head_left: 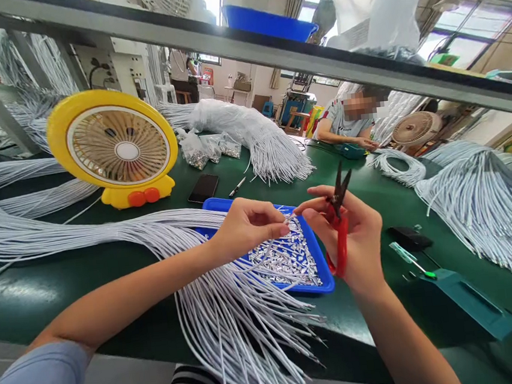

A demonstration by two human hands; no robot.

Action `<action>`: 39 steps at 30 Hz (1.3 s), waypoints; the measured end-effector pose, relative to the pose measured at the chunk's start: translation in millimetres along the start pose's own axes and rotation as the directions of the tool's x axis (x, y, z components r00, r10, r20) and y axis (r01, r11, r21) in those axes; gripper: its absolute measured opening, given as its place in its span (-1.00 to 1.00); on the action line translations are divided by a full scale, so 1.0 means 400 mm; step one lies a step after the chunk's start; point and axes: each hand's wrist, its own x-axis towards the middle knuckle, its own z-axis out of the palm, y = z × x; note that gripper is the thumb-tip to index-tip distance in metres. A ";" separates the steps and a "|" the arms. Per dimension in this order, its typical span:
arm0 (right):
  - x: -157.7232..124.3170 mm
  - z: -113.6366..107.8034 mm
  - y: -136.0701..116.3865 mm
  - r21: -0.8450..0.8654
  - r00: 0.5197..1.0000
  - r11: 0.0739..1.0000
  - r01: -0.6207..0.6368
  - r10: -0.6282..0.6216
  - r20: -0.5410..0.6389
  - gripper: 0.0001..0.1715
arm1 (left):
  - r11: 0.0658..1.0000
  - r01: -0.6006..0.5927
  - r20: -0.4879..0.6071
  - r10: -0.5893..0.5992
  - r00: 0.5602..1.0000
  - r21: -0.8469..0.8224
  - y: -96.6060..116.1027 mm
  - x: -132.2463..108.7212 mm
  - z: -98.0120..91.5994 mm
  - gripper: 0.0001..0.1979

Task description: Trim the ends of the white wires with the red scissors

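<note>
My left hand (259, 225) pinches the end of a white cable above a blue tray (326, 270). Small shiny metal parts (284, 255) cover the tray's floor. Around the handles of red scissors (342, 244) my right hand (354, 225) is closed, and the dark blades point up, slightly apart. The right thumb and forefinger meet close to the cable end; whether they touch it or a small part there is hard to make out. A thick bundle of white cables (231, 315) runs under my left forearm and hangs over the table's front edge.
A yellow fan (113, 148) stands at the left, near a phone (204, 188) and a pen (237, 186). Bagged cables (250, 132) lie behind. At the right are more cables (488, 212) and a teal tool (470, 301). Across the table sits another person (344, 126).
</note>
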 end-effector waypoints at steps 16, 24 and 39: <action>-0.009 0.014 0.003 -0.008 1.000 0.999 -0.031 0.031 0.004 -0.67 | 0.997 -0.028 -0.028 0.026 0.999 -0.072 -0.017 -0.003 0.006 -0.66; 0.035 -0.019 0.096 -0.148 0.997 0.986 -0.081 0.080 -0.014 -0.64 | 0.981 -0.006 0.147 0.035 0.989 -0.192 0.001 -0.075 0.044 -0.73; -0.081 -0.140 0.432 -0.557 0.945 0.767 -0.318 0.302 -0.123 -0.68 | 0.941 -0.265 0.658 0.066 0.750 0.208 -0.066 -0.191 0.130 -0.79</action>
